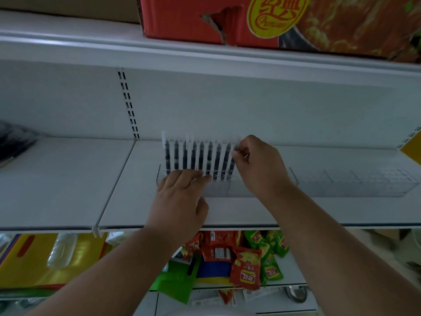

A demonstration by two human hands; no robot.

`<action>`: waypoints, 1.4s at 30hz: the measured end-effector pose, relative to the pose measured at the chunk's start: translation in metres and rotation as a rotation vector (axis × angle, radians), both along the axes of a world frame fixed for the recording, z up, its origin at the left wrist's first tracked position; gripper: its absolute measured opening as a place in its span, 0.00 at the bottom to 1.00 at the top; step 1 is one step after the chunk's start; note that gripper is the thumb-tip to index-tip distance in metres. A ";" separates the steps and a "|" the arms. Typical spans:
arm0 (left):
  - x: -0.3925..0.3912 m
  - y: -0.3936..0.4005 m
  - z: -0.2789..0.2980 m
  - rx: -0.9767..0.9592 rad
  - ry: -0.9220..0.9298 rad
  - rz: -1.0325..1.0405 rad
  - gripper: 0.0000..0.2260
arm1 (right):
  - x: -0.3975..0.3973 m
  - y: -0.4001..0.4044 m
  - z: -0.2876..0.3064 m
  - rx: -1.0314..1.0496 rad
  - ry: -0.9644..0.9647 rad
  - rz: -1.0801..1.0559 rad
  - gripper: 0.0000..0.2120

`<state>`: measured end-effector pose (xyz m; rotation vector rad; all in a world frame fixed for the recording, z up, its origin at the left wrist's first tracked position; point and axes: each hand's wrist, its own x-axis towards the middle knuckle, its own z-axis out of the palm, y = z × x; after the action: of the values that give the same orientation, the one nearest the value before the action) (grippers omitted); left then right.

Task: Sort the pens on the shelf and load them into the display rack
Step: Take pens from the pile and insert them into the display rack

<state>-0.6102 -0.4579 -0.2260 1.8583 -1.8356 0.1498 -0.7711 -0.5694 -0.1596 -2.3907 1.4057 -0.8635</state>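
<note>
A clear plastic display rack (341, 185) stretches across the white shelf (68, 190). Several dark pens with clear caps (193, 156) stand upright in a row at the rack's left end. My left hand (180, 197) lies flat with straight fingers against the rack's front, just below the pens. My right hand (257, 165) is at the right end of the row and pinches the top of the rightmost pen (232, 164), which leans slightly. The rest of the rack to the right holds nothing.
A red cardboard box (284, 21) sits on the shelf above. Dark packs (13, 142) lie at the far left of the pen shelf. Below are red and green snack packets (246, 258) and yellow packaging (29, 258).
</note>
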 end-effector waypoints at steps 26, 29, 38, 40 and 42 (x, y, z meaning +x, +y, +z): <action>0.101 0.132 0.014 0.054 -0.029 0.446 0.18 | 0.119 0.105 0.022 -0.078 0.066 0.548 0.17; 0.130 0.159 0.015 0.096 -0.003 0.516 0.19 | 0.156 0.124 0.028 -0.064 0.088 0.608 0.18; 0.245 0.266 0.015 0.159 -0.040 0.654 0.19 | 0.294 0.209 0.037 -0.118 0.229 0.667 0.19; 0.279 0.292 0.014 0.174 -0.036 0.672 0.20 | 0.330 0.231 0.037 -0.131 0.207 0.663 0.19; 0.309 0.312 0.014 0.171 -0.026 0.680 0.19 | 0.362 0.251 0.036 -0.150 0.206 0.652 0.20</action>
<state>-0.3011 -0.1460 -0.2115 2.5454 -1.1885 0.2584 -0.4096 -0.3188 -0.1233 -2.8423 0.5351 -0.5694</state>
